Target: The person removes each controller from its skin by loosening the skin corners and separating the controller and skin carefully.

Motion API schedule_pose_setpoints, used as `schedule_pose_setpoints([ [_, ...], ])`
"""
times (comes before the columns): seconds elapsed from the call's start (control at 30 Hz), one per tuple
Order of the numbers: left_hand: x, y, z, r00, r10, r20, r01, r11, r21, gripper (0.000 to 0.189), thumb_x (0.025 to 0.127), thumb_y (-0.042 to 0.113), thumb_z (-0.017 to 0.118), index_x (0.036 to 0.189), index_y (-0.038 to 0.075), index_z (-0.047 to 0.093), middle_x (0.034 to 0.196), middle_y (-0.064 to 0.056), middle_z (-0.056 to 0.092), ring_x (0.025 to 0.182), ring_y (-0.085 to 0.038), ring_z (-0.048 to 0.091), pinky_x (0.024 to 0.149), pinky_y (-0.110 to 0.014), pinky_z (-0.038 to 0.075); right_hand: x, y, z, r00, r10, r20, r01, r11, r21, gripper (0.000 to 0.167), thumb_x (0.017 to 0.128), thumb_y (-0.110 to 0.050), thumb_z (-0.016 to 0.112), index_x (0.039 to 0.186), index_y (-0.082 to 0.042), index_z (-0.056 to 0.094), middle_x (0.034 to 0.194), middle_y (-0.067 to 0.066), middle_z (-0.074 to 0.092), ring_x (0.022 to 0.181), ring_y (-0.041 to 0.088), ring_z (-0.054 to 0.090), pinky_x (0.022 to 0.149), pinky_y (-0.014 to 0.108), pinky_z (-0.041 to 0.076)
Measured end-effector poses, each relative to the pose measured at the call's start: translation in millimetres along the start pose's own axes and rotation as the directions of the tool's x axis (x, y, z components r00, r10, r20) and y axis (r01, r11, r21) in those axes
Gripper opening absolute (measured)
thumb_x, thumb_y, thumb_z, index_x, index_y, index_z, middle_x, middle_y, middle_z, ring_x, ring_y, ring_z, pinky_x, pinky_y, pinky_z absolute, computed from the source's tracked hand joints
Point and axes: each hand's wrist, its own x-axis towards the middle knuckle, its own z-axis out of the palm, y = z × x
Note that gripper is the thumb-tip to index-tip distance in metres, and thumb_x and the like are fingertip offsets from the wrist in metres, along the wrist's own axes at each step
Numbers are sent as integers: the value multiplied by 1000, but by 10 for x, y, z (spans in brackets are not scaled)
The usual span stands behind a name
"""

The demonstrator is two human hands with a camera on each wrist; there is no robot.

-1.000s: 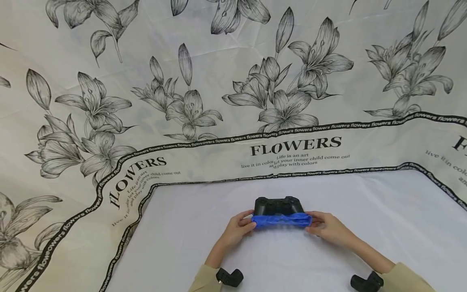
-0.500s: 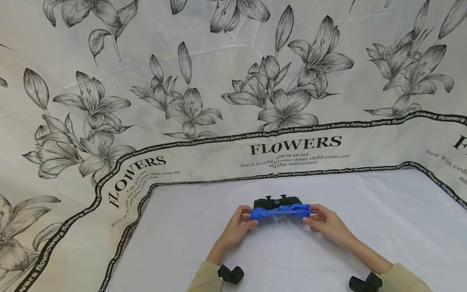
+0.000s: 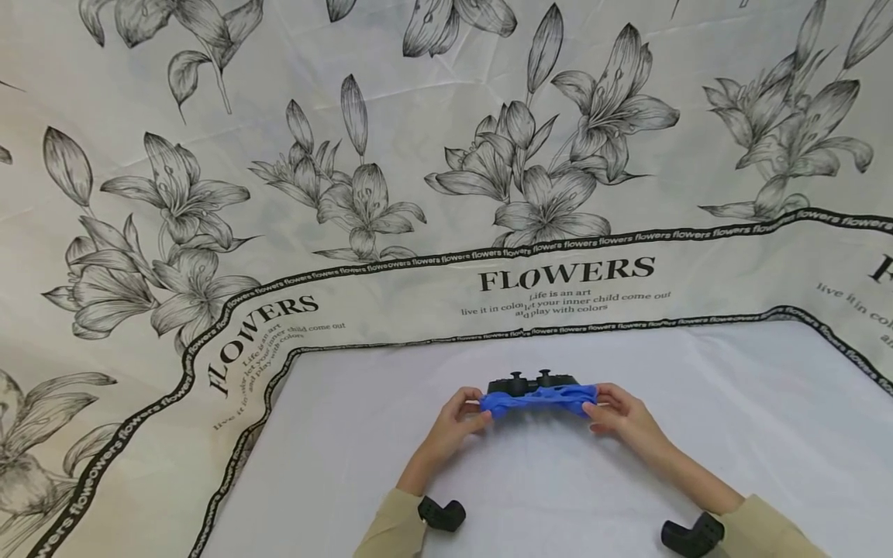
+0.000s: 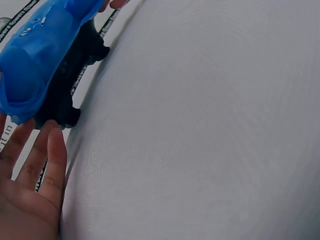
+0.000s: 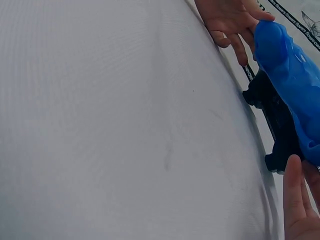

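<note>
We record, as the largest item, a pale cloth (image 3: 391, 116) printed with grey lilies and the word FLOWERS, standing behind and beside the work area. In front of it we find a white surface (image 3: 335, 434), with faint creases. Over its near edge reach two tan sleeves, the left one (image 3: 392, 527) and the right one (image 3: 763, 531). We locate the black game controller (image 3: 530, 385) between the two hands, near the far side of the white surface; its height above that surface we cannot tell. A blue cover (image 3: 537, 398), thin and wrinkled, lies over the controller's near side and grip ends, leaving the black far part exposed. The left hand (image 3: 456, 418) pinches the cover's left end, thumb in front and fingers behind. The right hand (image 3: 619, 407) pinches the right end likewise, its thumb pressed on the blue material. We note a black device at each wrist, left (image 3: 442, 514) and right (image 3: 692, 535). Smallest, we see two thumbsticks (image 3: 516, 378) projecting from the exposed black part.
</note>
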Motion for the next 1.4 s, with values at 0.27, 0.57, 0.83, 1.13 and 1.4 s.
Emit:
schedule_pose_setpoints([
  [0.27, 43, 12, 47, 999, -33, -9, 33, 999, -35, 27, 97, 14, 56, 118, 1, 45, 91, -4, 59, 86, -13, 58, 79, -31, 55, 32, 15, 8, 999, -48, 17, 48, 999, -25, 25, 95, -10, 58, 112, 6, 49, 86, -17, 63, 79, 4, 65, 67, 28, 57],
  [0.57, 39, 25, 108, 1000, -20, 11, 21, 994, -104, 22, 98, 10, 52, 114, -2, 41, 84, -13, 57, 78, -11, 57, 72, -25, 52, 25, 8, -9, 996, -84, 25, 86, 990, -113, 26, 96, -10, 57, 111, 10, 49, 83, -16, 63, 71, 5, 63, 63, 25, 56],
  [0.83, -24, 27, 110, 999, -29, 28, 33, 992, -121, 20, 98, 10, 52, 113, 0, 42, 89, -16, 59, 78, -11, 58, 72, -24, 52, -8, 13, -40, 995, -61, 83, 74, 984, -162, 29, 96, -12, 57, 112, 9, 46, 89, -1, 62, 76, 7, 63, 65, 29, 57],
  [1.13, -97, 64, 169, 993, -51, -105, 40, 993, -111, 32, 98, 12, 54, 123, -5, 47, 100, -8, 65, 89, -14, 62, 71, -27, 55, -112, -121, 13, 999, 35, -29, -40, 981, -188, 47, 94, -19, 61, 126, 13, 47, 108, 25, 66, 81, 9, 69, 70, 28, 57],
  [1.4, -132, 9, 312, 920, 105, -377, -105, 994, 22, 38, 78, 19, 80, 107, -4, 69, 95, -19, 71, 76, -4, 65, 67, -18, 54, -148, -154, 80, 985, 90, -149, -114, 981, -156, 55, 86, -22, 73, 124, 12, 54, 101, 11, 73, 79, 3, 69, 70, 25, 57],
])
